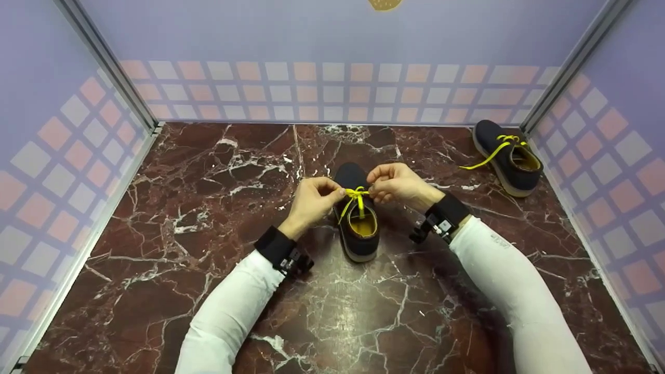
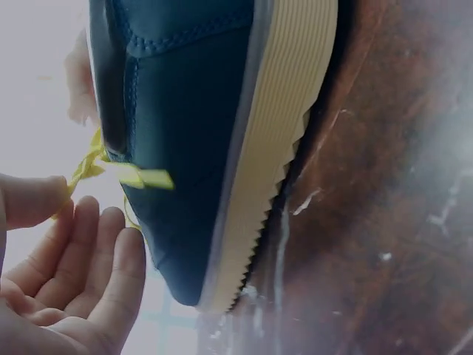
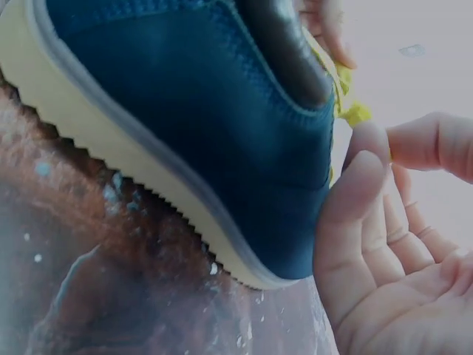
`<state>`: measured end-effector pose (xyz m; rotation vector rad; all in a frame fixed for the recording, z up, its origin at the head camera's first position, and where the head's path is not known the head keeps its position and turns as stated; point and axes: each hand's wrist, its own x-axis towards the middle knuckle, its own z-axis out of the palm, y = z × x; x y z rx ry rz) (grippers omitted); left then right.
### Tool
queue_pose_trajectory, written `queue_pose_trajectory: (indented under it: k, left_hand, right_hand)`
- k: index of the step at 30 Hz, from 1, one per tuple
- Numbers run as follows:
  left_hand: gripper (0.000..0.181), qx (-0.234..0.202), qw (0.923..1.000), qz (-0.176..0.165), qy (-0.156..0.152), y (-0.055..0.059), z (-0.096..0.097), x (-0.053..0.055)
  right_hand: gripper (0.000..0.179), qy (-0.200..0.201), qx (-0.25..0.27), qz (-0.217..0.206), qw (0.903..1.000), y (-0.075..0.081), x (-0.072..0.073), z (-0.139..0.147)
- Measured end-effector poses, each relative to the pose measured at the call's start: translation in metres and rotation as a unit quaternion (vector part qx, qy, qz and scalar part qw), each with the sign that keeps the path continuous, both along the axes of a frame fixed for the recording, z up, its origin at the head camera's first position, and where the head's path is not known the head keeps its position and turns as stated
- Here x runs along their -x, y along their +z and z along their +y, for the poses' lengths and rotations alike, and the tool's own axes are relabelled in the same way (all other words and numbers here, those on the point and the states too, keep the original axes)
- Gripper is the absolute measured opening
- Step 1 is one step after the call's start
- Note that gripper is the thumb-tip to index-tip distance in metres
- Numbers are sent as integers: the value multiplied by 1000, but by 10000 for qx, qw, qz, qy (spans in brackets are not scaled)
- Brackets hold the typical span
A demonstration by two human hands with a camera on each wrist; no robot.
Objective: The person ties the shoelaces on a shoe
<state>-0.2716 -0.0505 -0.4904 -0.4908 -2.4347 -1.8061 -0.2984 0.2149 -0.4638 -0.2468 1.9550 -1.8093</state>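
Observation:
A dark shoe [image 1: 358, 244] with a pale sole and yellow lining stands on the marbled surface, toe pointing away from me. Over its tongue, the yellow shoelace [image 1: 356, 193] is looped in a bow with loose ends hanging toward the opening. From the left side my left hand [image 1: 314, 200] pinches one part of the bow between thumb and forefinger, as the left wrist view also shows. My right hand [image 1: 397, 186] pinches the lace on the other side. In the right wrist view its thumb and forefinger meet beside the yellow knot [image 3: 356, 113].
A second dark shoe [image 1: 514, 161] with yellow laces lies at the back right, one lace end trailing to the left. Panel walls with pink and white squares [image 1: 332, 91] enclose the reddish marbled surface [image 1: 208, 249] at the back and both sides.

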Motion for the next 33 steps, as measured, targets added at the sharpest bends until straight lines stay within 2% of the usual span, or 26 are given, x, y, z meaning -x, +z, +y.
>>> queue_pose_trajectory:
  k: [5, 8, 13, 21, 23, 28, 31, 33]
  left_hand:
    - [9, -269, 9945, -976, 276, -10, -5, -1]
    - [9, -385, 9900, -1309, 348, -13, -7, -1]
    - [9, -542, 9857, -1543, 401, -12, -7, -1]
    - [8, -711, 9797, -1817, 471, -13, -5, -1]
    - [8, -751, 9774, -1902, 539, -14, -4, -2]
    - [13, -1245, 9667, -2127, 690, -15, 4, -11]
    - [22, -1523, 9615, -2092, 926, -9, 12, -19]
    - [32, -1745, 9554, -2144, 1043, -2, 18, -24]
  right_hand:
    - [20, -154, -270, -69, 9995, -9, -3, 10]
    - [17, -219, -339, -77, 9992, -12, -4, 14]
    - [13, -284, -326, -48, 9991, -13, -4, 15]
    - [17, -456, -377, -63, 9982, -17, -7, 15]
    - [17, -585, -329, -34, 9977, -19, -9, 12]
    - [15, -1001, -128, 235, 9946, -20, -23, 0]
    - [5, -1446, -165, 573, 9877, -19, -32, -9]
    - [17, -1755, -341, 756, 9810, -17, -38, -15]
